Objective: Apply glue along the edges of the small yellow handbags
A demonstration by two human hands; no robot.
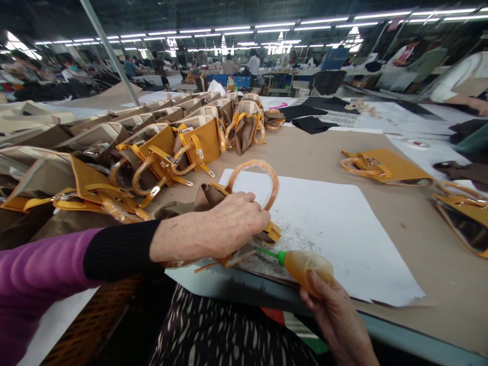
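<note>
Just now our left hand (217,223) curls, fingers close together, gripping the mustard-and-brown handbag with a round, film-wrapped handle (272,234) at the near edge. To its right, our right hand (337,305) clasps a soft amber squeeze bottle with a green nozzle (305,265), its long axis aimed leftward at the bag; tip contact we cannot tell.

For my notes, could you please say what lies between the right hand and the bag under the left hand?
The head view shows a bottle with green cap and nozzle there.
</note>
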